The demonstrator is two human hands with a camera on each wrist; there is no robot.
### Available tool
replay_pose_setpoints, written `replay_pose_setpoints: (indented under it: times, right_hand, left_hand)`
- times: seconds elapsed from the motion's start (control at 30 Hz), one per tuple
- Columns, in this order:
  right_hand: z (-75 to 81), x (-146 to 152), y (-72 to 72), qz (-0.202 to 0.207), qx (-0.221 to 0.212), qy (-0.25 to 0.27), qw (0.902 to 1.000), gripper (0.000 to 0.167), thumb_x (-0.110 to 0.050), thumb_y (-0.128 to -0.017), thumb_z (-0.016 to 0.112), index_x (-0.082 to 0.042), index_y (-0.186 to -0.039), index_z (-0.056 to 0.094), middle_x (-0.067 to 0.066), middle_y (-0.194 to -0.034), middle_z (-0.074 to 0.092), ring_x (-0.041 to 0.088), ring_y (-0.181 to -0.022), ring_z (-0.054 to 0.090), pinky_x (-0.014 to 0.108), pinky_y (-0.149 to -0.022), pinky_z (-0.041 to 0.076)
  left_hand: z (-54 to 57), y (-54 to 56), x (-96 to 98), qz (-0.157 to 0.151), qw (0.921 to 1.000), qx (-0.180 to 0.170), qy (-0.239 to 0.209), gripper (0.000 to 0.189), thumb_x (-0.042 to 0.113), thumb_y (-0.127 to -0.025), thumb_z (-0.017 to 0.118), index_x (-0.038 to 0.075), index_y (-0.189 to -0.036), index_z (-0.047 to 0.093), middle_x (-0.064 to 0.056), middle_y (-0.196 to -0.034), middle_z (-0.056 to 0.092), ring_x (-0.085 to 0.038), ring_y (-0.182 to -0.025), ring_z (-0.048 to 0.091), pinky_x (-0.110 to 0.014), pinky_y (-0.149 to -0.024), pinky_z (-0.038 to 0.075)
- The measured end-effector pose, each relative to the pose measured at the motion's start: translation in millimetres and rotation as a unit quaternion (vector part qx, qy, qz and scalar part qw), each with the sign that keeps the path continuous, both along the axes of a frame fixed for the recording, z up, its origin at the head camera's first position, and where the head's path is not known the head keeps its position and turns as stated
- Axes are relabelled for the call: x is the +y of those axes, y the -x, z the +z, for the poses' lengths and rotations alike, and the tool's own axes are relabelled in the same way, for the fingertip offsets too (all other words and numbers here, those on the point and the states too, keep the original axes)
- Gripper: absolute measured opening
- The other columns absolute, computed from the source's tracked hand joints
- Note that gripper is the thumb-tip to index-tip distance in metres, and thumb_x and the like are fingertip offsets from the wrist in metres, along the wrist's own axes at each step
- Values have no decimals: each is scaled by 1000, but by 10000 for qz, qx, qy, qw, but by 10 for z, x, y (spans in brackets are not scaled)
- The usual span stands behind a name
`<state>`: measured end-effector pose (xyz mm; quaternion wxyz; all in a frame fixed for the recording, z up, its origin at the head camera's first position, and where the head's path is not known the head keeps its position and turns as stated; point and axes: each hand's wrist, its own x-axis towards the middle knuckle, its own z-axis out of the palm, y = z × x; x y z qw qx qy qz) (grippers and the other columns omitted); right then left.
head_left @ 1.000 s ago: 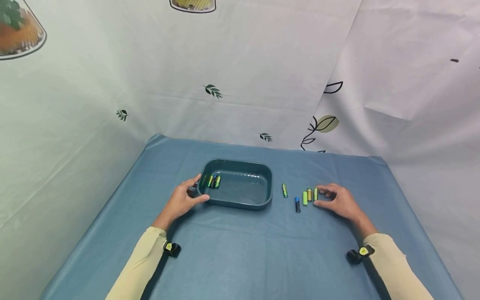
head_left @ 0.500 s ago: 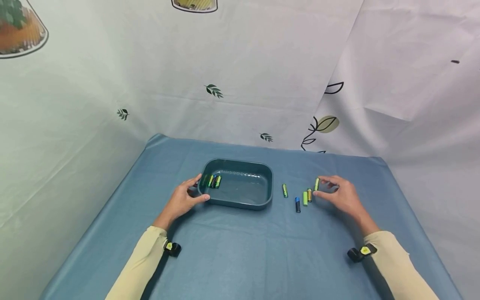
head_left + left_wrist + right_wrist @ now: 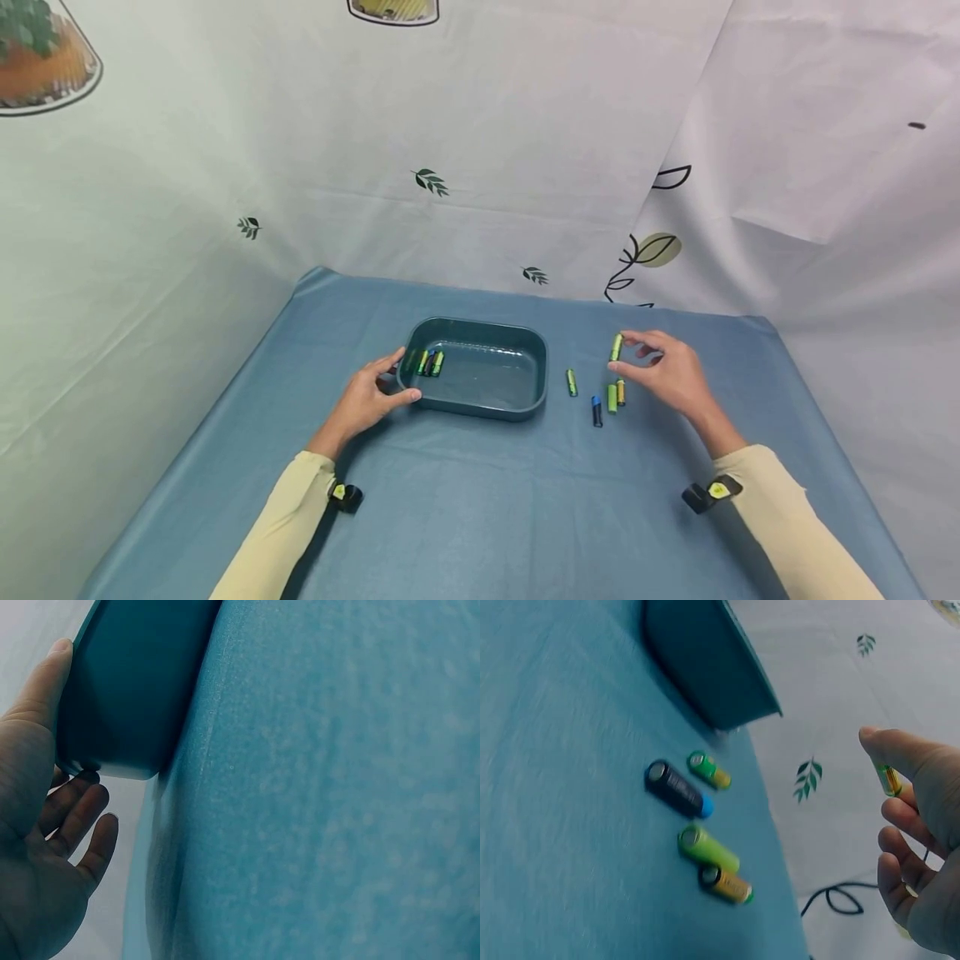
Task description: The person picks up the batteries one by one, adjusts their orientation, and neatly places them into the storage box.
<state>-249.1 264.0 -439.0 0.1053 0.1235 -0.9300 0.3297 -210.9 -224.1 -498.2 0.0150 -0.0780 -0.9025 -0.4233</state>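
Note:
My left hand (image 3: pixel 365 400) holds the left end of a dark teal rectangular dish (image 3: pixel 491 410), thumb against its front side and fingers at the left end. Inside that dish, at the left, lie 3 small batteries (image 3: pixel 438 364) side by side. Raised above the cloth, my right hand (image 3: pixel 673 379) pinches a green battery (image 3: pixel 616 347) between thumb and fingers; the thumb partly hides it in the right wrist view. Below it on the cloth lie a light green battery (image 3: pixel 708 849) and a gold one (image 3: pixel 727 885), close together. A dark blue battery (image 3: pixel 678 789) lies beside them.
Another green-and-yellow battery (image 3: pixel 572 382) lies between the dish and the blue one. Blue cloth (image 3: pixel 480 500) covers the table. White printed sheets (image 3: pixel 487 167) hang behind and at both sides. Each wrist wears a small black camera (image 3: pixel 349 498).
My right hand has lifted the green battery off the cloth from beside the gold one and carried it up and leftward. The left hand and the dish have stayed put.

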Motion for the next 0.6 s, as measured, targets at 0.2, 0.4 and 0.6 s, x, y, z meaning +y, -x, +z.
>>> replay_pose_setpoints:
  times: [0.2,0.4,0.6]
  right_hand:
    - [70,-189,33,123,-102,204,9997,59,-44,-86,84,-16,-135,69,9,-123,67,29,-103,65,48,-78,54]
    - [120,-415,84,286,-94,351,9989,58,-43,-84,85,-17,-134,69,6,-122,67,25,-102,65,48,-80,54]
    - [151,-674,139,492,-188,502,9973,57,-43,-84,86,-19,-133,70,3,-123,67,23,-103,64,45,-81,54]
  left_hand:
    - [4,-2,2,5,10000,20,-32,90,41,-85,84,14,-159,40,-22,-159,41,-40,-118,61,-54,-92,54]
    - [-4,-2,-2,1,10000,27,-30,91,43,-85,84,15,-159,40,-22,-159,41,-40,-118,61,-54,-92,54]
    - [-1,0,-4,-23,10000,10,-64,91,43,-85,84,15,-159,39,-22,-159,41,-40,-120,60,-54,-93,54]
